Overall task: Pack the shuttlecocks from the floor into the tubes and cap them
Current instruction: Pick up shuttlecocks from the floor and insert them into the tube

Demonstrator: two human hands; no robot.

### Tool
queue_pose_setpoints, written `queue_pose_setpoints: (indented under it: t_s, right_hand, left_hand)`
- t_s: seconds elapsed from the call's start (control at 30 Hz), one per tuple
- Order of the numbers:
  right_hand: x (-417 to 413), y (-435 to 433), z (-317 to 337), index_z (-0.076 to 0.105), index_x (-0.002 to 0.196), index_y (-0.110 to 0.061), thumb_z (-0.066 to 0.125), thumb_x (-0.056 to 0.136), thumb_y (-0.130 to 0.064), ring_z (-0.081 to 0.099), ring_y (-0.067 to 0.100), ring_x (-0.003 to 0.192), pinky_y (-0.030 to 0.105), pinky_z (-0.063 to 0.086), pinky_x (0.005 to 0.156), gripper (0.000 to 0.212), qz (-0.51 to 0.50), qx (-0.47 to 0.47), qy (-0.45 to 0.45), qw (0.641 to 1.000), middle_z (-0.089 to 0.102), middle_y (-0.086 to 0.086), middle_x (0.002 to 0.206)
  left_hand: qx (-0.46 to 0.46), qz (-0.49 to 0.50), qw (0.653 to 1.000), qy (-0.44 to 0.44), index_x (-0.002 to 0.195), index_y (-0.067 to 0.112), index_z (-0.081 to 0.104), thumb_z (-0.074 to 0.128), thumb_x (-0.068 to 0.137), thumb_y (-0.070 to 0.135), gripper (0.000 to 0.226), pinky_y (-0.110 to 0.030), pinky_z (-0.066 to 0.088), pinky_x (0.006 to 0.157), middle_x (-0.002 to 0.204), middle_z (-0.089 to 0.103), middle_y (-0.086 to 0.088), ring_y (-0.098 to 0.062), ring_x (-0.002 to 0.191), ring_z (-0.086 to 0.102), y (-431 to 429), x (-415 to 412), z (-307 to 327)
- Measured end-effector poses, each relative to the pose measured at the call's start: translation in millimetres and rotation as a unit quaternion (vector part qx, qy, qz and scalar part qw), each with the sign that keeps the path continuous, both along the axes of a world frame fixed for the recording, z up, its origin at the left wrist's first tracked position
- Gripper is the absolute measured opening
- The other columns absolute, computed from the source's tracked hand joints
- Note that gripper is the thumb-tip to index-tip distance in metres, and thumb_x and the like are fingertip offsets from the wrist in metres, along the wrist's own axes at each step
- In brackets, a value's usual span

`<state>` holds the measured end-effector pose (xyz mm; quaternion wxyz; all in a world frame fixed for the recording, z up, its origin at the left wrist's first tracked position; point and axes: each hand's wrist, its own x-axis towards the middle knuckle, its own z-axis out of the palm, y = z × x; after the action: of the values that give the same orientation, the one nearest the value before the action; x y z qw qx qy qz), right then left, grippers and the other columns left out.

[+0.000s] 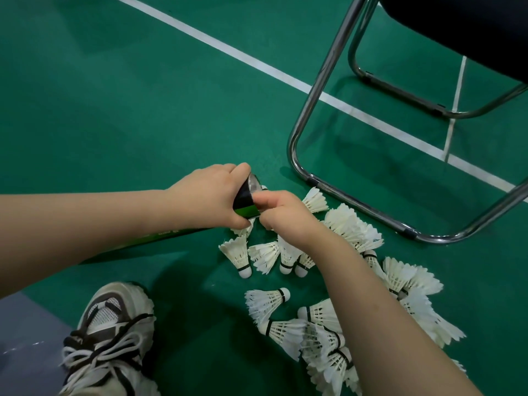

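Loading, I judge: left hand (211,195) grips the tube (244,202); right hand (283,215) curls at its mouth, hold unclear. Next: feed a shuttlecock (267,305) cork-first.

Indoor badminton court. Green sports floor (114,95) w/ white boundary line (257,63). Shuttlecocks (345,224) scattered, metal-frame chair (331,58) nearby.

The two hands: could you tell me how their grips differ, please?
The left hand wraps the tube from above, behind its open mouth; the right hand pinches the tube's lower edge by the mouth. The left forearm passes above the tube; the right forearm above shuttlecocks. Both hold the same tube.
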<state>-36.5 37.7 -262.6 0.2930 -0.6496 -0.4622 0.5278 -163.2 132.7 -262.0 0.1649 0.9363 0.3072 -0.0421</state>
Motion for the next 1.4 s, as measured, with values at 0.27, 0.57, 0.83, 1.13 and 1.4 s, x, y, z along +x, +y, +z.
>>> queue_pose_setpoints:
  t_s: [0.27,0.57,0.83,1.13,1.4]
  right_hand:
    - [-9.7,0.4,2.1,0.050,0.079,-0.002,0.051,0.060,-0.010,0.037,0.014,0.067,0.026,0.030,0.055,0.021,0.104,-0.110,-0.014,0.988,0.043,0.004,0.074]
    - [42.7,-13.7,-23.8,0.064,0.089,-0.022,0.048,0.088,-0.005,0.061,0.010,0.081,0.025,0.047,0.078,0.023,-0.294,-0.020,-0.009,0.955,0.067,-0.001,0.091]
    - [27.6,-24.8,-50.3,0.050,0.129,-0.020,0.040,0.088,-0.008,0.055,0.021,0.111,0.037,0.029,0.110,0.044,-0.017,-0.105,-0.339,0.935,0.059,0.003,0.123]
    - [68.7,-50.1,-64.1,0.032,0.140,-0.026,0.050,0.077,0.002,0.018,0.026,0.139,0.052,0.012,0.112,0.071,-0.052,-0.140,-0.524,0.838,0.024,0.002,0.152]
    - [96.3,-72.0,-63.8,0.055,0.110,-0.015,0.048,0.087,-0.010,0.053,0.016,0.079,0.027,0.037,0.060,0.024,-0.319,-0.047,-0.426,0.845,0.057,0.004,0.107]
  left_hand:
    - [0.000,-0.058,0.998,0.029,0.105,0.018,0.041,0.066,0.065,0.054,0.059,-0.034,0.046,0.069,0.087,0.046,0.003,-0.019,0.081,0.049,-17.0,-0.7,-2.9]
    - [-0.007,-0.009,1.000,0.027,0.101,0.018,0.039,0.070,0.064,0.055,0.061,-0.039,0.049,0.069,0.090,0.050,0.001,-0.021,0.080,0.050,-5.3,3.0,-2.5]
    - [-0.006,-0.004,1.000,0.023,0.105,0.016,0.040,0.071,0.064,0.056,0.065,-0.039,0.049,0.072,0.094,0.052,0.000,-0.022,0.084,0.052,-7.2,4.9,-4.5]
    - [0.001,-0.001,1.000,0.025,0.106,0.017,0.040,0.070,0.065,0.059,0.066,-0.039,0.048,0.073,0.095,0.053,0.000,-0.021,0.085,0.051,-8.4,2.7,-4.5]
    - [-0.002,0.001,1.000,0.027,0.105,0.016,0.040,0.071,0.065,0.057,0.065,-0.039,0.048,0.072,0.094,0.052,0.000,-0.022,0.085,0.051,-8.0,3.8,-2.7]
